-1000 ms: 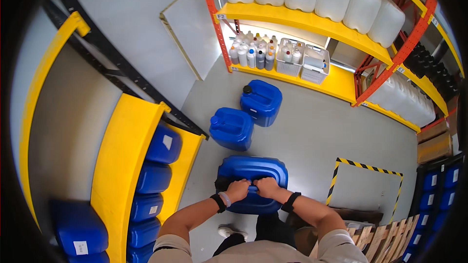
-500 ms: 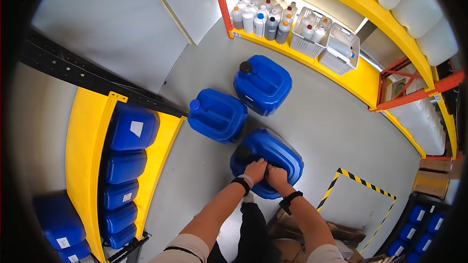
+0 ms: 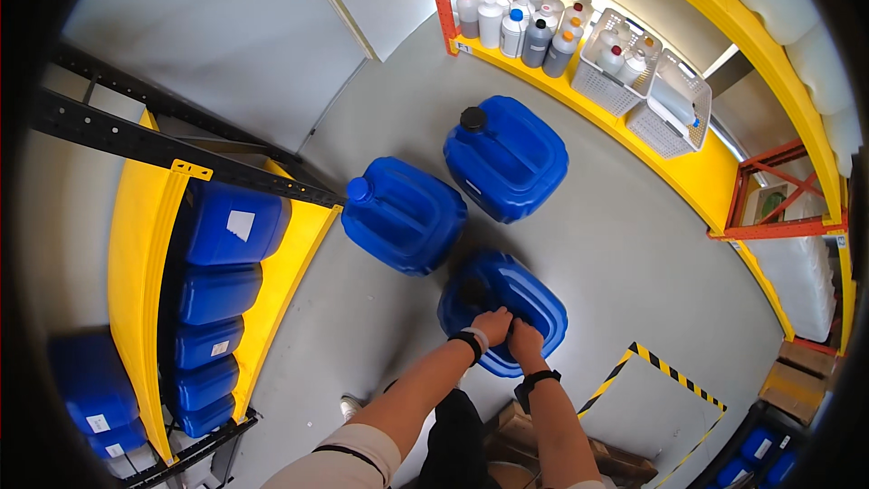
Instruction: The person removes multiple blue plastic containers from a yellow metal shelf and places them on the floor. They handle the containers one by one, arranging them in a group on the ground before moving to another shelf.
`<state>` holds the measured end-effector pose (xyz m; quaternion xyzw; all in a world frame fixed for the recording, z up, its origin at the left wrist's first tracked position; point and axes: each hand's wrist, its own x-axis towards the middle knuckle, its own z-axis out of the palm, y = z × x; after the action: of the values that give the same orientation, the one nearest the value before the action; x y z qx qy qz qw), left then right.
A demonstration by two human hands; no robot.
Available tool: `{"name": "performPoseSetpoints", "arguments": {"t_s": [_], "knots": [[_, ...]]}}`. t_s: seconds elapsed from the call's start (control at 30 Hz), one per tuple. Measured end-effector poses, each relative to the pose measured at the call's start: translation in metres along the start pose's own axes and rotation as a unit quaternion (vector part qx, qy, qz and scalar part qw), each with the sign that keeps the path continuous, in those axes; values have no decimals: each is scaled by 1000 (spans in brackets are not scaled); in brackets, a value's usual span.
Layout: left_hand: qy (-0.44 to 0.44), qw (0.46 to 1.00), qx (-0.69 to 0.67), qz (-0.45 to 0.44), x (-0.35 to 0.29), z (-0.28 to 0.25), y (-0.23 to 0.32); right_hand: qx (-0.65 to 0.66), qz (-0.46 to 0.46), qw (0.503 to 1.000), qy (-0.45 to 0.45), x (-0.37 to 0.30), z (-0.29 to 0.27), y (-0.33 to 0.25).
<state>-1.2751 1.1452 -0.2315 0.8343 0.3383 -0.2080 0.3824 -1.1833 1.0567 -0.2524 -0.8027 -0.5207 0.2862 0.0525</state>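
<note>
Both my hands are closed around the top handle of a blue plastic jerrycan [image 3: 536, 294] with a dark cap, in front of my legs. My left hand [image 3: 490, 326] and my right hand [image 3: 525, 341] sit side by side on that handle; their fingers hide most of it. The jerrycan looks tilted; whether its base touches the floor I cannot tell. Just beyond it, to the left, a blue-capped jerrycan [image 3: 412, 226] stands upright on the floor. Farther off stands another blue jerrycan [image 3: 518, 163] with a black cap.
On the left, a yellow-beamed rack [image 3: 136, 281] holds several blue jerrycans [image 3: 220, 294]. A yellow shelf [image 3: 674, 177] at the far right carries several bottles [image 3: 512, 33] and two baskets [image 3: 605, 89]. Black-and-yellow tape [image 3: 674, 375] marks the floor at right, near cardboard boxes [image 3: 797, 389].
The whole view has shifted, and the two standing jerrycans appear larger. My hands keep their grip on the tilted jerrycan. A shoe now shows left of my legs.
</note>
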Motion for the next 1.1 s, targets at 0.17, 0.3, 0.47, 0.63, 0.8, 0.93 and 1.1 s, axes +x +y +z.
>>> {"name": "performPoseSetpoints", "arguments": {"t_s": [0.17,0.3,0.47,0.63,0.8,0.93,1.1], "knots": [[-33,999,-26,-30,8,1,-4,-23,5,999,-31,8,7,0],[-69,997,-35,-19,6,-1,-9,-31,3,998,-49,9,8,-3],[-30,997,-67,7,-23,-3,-10,-14,30,994,-106,12,-1,-9],[-37,994,-104,-16,-68,-9,-14,82,112,987,-84,4,-11,-10],[-11,985,-171,-1,-132,-15,-33,124,95,987,-38,-31,-49,-26],[16,980,-195,-18,-192,-45,-40,65,101,991,-66,-69,-72,-32],[67,979,-189,-37,-285,-92,-46,26,24,996,-84,-107,-88,-56]]}}
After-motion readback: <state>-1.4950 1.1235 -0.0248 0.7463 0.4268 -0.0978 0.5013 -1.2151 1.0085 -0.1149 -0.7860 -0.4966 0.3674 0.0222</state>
